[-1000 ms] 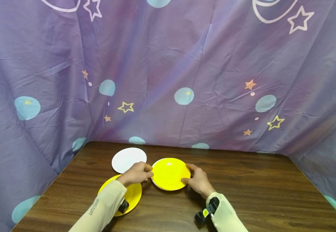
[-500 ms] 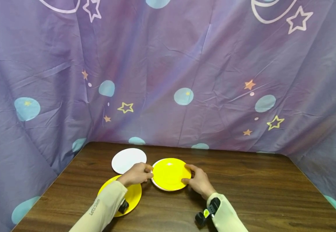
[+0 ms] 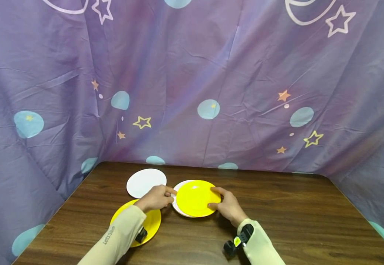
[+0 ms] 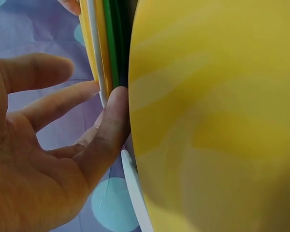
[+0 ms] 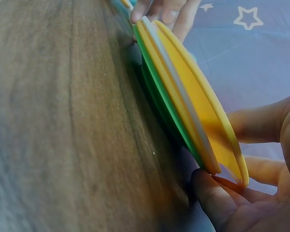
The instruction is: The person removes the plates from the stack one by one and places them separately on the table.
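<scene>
A yellow plate (image 3: 196, 198) tops a small stack near the table's middle. Directly under it a white plate (image 3: 180, 187) shows as a crescent on the left. The right wrist view reveals another yellow layer and green plates (image 5: 159, 104) lower down. My right hand (image 3: 228, 207) pinches the top yellow plate at its right edge; a gap separates this plate from the white one there. On the opposite side, my left hand (image 3: 157, 198) grips the stack's left edge, with fingertips (image 4: 117, 96) by the green plates and another finger against the upper edges.
Another white plate (image 3: 145, 183) lies behind my left hand. A yellow plate (image 3: 153, 224) lies under my left forearm, partly hidden by it. The dark wooden table (image 3: 295, 217) is backed by a purple patterned curtain (image 3: 245, 84).
The top yellow plate has shifted right with my right hand, exposing more of the white plate beneath. My left hand stays at the stack's left edge.
</scene>
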`<action>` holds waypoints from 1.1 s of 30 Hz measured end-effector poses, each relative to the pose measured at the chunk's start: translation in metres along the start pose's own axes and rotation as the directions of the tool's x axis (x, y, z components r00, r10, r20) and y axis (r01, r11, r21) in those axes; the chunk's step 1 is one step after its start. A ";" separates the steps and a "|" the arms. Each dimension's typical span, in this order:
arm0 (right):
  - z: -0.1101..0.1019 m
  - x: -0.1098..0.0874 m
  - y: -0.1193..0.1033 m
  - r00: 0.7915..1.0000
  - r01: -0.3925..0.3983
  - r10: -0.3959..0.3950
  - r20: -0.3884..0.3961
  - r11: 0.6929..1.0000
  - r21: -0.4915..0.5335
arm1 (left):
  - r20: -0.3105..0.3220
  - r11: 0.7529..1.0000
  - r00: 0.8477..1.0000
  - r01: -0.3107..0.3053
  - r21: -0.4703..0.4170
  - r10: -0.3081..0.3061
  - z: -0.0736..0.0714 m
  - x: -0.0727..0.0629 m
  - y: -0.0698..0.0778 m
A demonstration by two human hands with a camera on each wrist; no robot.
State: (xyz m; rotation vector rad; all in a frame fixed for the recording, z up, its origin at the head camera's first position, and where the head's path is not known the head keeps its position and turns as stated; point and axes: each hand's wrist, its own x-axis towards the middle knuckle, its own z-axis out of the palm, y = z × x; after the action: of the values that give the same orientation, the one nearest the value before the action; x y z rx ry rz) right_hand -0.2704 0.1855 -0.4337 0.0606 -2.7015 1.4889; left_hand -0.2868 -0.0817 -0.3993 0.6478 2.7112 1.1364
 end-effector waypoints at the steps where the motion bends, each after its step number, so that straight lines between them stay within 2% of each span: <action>1: 0.000 0.000 0.000 1.000 0.001 -0.001 0.001 1.000 0.007 | -0.004 1.000 1.000 -0.013 0.009 0.013 0.001 0.000 -0.001; 9: -0.003 0.001 0.002 1.000 0.003 -0.004 0.006 0.999 0.050 | -0.024 0.993 1.000 -0.004 0.116 0.007 0.003 0.003 0.000; 15: -0.005 0.001 0.004 1.000 -0.017 0.016 0.015 0.998 0.056 | -0.016 0.990 1.000 0.015 0.140 -0.013 0.004 0.003 0.003; 25: -0.013 0.002 0.006 1.000 -0.024 0.025 -0.011 0.996 0.089 | -0.047 0.973 0.999 0.013 0.232 -0.002 0.007 0.004 -0.001; 28: -0.018 0.004 0.007 0.999 -0.043 0.044 -0.006 0.990 0.132 | -0.046 0.971 0.999 0.006 0.239 0.005 0.007 0.005 0.000; 33: -0.025 0.006 0.010 0.996 -0.090 0.081 0.043 0.962 0.257 | -0.048 0.971 0.999 -0.003 0.239 0.015 0.007 0.006 0.002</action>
State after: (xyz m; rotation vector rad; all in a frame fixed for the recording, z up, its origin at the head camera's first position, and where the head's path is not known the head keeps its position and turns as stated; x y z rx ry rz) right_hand -0.2762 0.2123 -0.4286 -0.0220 -2.5450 1.8733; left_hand -0.2903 -0.0736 -0.4025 0.6711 2.9179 0.8434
